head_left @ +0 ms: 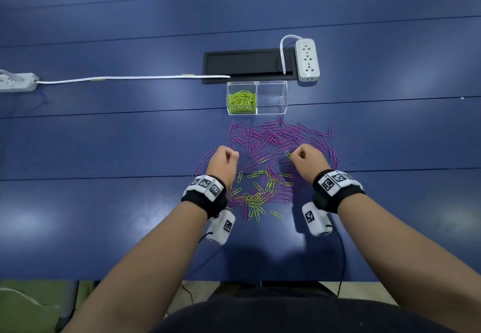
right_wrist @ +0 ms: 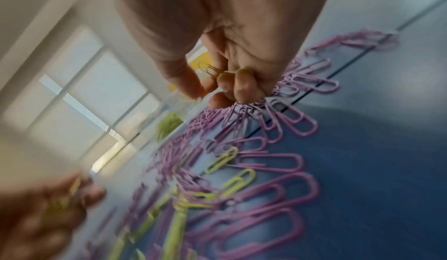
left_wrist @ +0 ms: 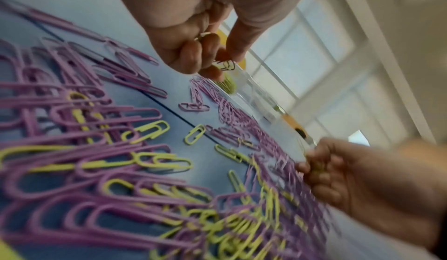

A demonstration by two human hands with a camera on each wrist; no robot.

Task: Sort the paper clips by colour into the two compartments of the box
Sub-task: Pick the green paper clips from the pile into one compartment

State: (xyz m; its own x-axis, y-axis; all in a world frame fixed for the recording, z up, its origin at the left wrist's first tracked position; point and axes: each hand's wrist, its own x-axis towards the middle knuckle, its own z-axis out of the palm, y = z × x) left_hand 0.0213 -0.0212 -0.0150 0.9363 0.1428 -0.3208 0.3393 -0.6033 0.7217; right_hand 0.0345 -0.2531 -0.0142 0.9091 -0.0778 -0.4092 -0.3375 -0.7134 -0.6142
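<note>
Two white power strips lie on the blue table (head_left: 104, 129): one power strip (head_left: 307, 59) stands just beyond the clear box (head_left: 272, 98) beside a black cable hatch (head_left: 247, 63), the other strip (head_left: 15, 81) sits at the far left edge with its white cord (head_left: 130, 78) running across to the hatch. Nothing stands between the hands and the box except a wide scatter of purple paper clips (head_left: 276, 137), which reaches almost to the box's near wall. Closer to the person, loose green paper clips (head_left: 256, 197) lie mixed among more purple ones. Inside the box, the left compartment (head_left: 241, 102) holds a heap of green clips, while the right compartment (head_left: 272, 108) shows none. Left hand (head_left: 223, 160) is curled over the pile's left side, pinching several green clips in its fingertips (left_wrist: 212, 54). Right hand (head_left: 307, 159) is likewise curled, gripping a small bunch of green clips (right_wrist: 212, 71) between thumb and fingers.
</note>
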